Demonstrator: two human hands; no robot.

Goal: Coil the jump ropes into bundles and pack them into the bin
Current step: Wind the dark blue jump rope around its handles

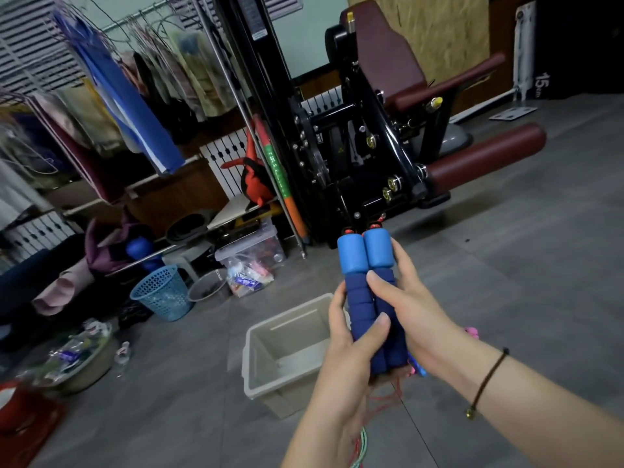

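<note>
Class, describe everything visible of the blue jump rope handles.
The two handles are held side by side, roughly upright. Each has a smooth light-blue upper section, a dark-blue ribbed foam grip and a red fitting on top. The left hand and right hand both grip them, thumbs across the foam. A red cord hangs below.

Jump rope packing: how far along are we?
Done: nothing visibly packed; the beige rectangular plastic bin looks bare inside where visible. In hand: left hand and right hand grip the blue foam jump-rope handles side by side, thin red cord hanging uncoiled below. Left: coil this rope, bin it.
</note>
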